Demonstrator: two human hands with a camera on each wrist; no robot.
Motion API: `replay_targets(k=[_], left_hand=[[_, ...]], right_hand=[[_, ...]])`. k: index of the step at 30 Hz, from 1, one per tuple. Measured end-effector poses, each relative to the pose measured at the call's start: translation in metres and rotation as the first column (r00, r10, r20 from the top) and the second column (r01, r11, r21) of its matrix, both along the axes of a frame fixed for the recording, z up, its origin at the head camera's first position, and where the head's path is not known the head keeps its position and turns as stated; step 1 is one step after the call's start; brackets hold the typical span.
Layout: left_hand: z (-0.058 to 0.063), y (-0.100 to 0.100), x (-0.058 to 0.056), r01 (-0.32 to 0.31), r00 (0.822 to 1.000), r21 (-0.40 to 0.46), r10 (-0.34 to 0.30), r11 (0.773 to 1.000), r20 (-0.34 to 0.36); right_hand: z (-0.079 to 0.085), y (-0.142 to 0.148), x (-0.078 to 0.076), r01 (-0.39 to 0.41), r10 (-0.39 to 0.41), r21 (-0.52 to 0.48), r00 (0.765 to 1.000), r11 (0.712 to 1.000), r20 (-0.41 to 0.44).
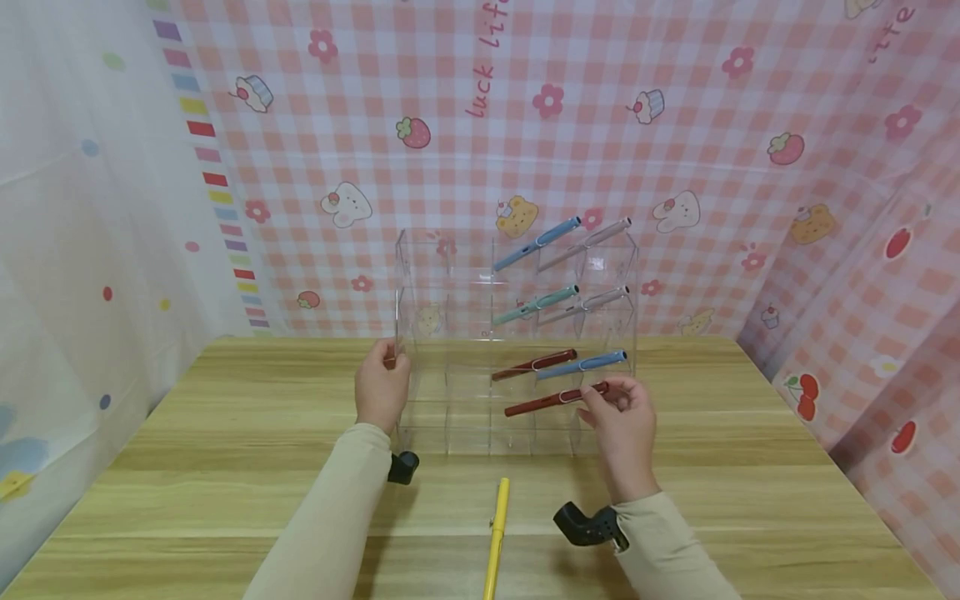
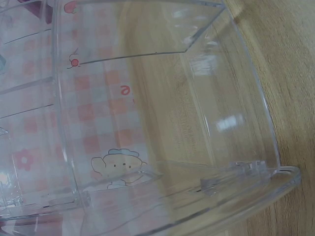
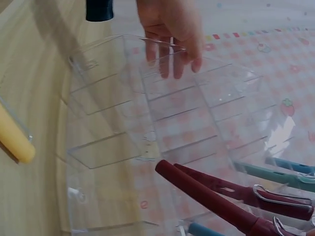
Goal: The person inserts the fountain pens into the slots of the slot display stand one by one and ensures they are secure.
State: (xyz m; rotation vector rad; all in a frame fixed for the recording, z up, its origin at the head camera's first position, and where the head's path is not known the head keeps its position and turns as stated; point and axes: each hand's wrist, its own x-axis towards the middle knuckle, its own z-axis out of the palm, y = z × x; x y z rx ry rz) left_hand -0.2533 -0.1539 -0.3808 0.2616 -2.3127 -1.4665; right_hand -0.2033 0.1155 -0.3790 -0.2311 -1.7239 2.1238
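Note:
My right hand point(image 1: 626, 421) pinches a dark red pen point(image 1: 551, 402) near its clip end. The pen slants in front of the lower tier of a clear acrylic pen rack point(image 1: 423, 425), with its other end pointing left. Just above it, another dark red pen point(image 1: 517, 367) lies in the rack beside a blue pen point(image 1: 577, 367). My left hand point(image 1: 382, 387) holds the rack's left side, and its fingers point(image 3: 177, 64) show through the clear plastic in the right wrist view. The left wrist view looks into bare rack compartments point(image 2: 162, 113).
Higher tiers hold a blue pen point(image 1: 536, 243), a green pen point(image 1: 536, 306) and two pale pens point(image 1: 588, 243). A yellow pen point(image 1: 497, 533) lies on the wooden table point(image 1: 262, 467) in front of the rack. A checked cloth point(image 1: 480, 167) hangs behind.

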Motion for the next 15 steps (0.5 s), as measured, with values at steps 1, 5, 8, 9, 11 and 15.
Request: replay_targets(k=[1, 5, 8, 9, 11, 15], left_hand=[[0.0, 0.0, 0.0, -0.001, 1.0, -0.001, 0.001, 1.0, 0.0], [0.001, 0.0, 0.0, -0.001, 1.0, -0.004, 0.001, 1.0, 0.0], [0.001, 0.0, 0.0, -0.002, 1.0, -0.003, 0.002, 1.0, 0.001], [0.001, 0.0, 0.0, -0.001, 1.0, -0.002, 0.001, 1.0, 0.002], [0.001, 0.0, 0.001, 0.0, 1.0, -0.002, 0.0, 1.0, 0.003], [0.001, 0.0, 0.001, -0.001, 1.0, -0.002, 0.001, 1.0, 0.005]], right_hand=[[-0.002, -0.001, 0.0, 0.004, -0.004, 0.003, 1.0, 1.0, -0.001], [-0.007, -0.006, -0.001, 0.01, -0.009, 0.017, 1.0, 1.0, -0.01], [-0.011, -0.009, -0.001, 0.005, -0.005, 0.037, 1.0, 0.999, -0.008], [-0.012, -0.01, -0.001, 0.005, -0.005, 0.046, 1.0, 0.999, -0.006], [-0.014, -0.013, -0.001, 0.001, -0.001, 0.065, 1.0, 0.998, -0.006], [-0.019, -0.016, -0.001, -0.003, 0.003, 0.094, 1.0, 0.996, -0.007]])
